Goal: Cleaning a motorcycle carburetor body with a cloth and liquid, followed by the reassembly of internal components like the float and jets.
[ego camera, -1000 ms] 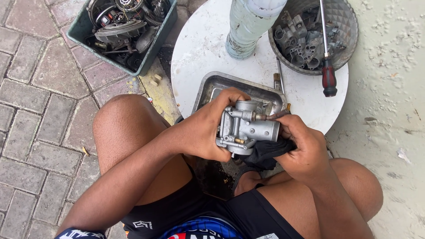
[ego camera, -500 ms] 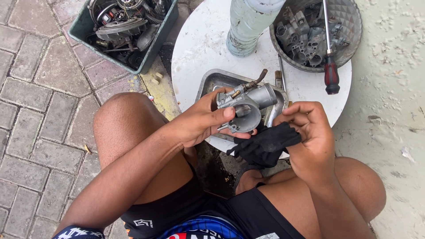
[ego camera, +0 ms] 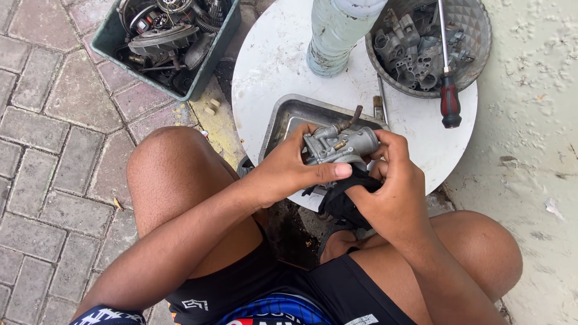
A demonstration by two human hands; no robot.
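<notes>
A grey metal carburetor (ego camera: 340, 144) is held over the near edge of a metal tray (ego camera: 283, 117). My left hand (ego camera: 289, 171) grips it from the left and below, with fingers stretched under its body. My right hand (ego camera: 391, 189) holds a black cloth (ego camera: 343, 201) and presses fingers against the carburetor's right end. The cloth hangs under the carburetor, between both hands.
The tray lies on a round white board (ego camera: 265, 60) with a clear plastic bottle (ego camera: 337, 30) and a grey basket of metal parts (ego camera: 475, 36). A red-handled screwdriver (ego camera: 448, 99) rests on the basket. A green bin of engine parts (ego camera: 114, 39) stands on brick paving at upper left.
The carburetor was turned and tilted in my left hand. My right hand with the cloth came off it, then returned to its right end.
</notes>
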